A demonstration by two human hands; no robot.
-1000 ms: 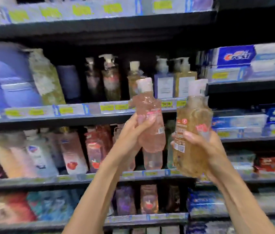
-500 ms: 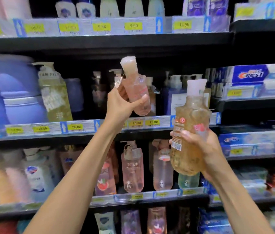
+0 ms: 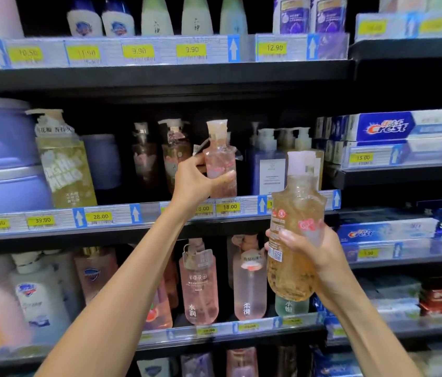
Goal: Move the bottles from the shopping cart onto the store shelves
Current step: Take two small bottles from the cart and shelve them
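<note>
The left hand (image 3: 196,179) grasps a small clear plastic bottle of pink liquid with a pale cap (image 3: 220,161), thumb across its front, holding it upright over the front edge of the middle black shelf (image 3: 143,235), just above the yellow 18.00 price tags (image 3: 229,207) and in front of the pump bottles (image 3: 173,156) standing there. The right hand (image 3: 313,257) grasps a larger clear plastic bottle of amber liquid with a white cap (image 3: 294,229), fingers wrapped around its labelled body, holding it upright in the air before the shelves' front edges, lower and to the right, near the blue Crest toothpaste boxes (image 3: 388,129).
</note>
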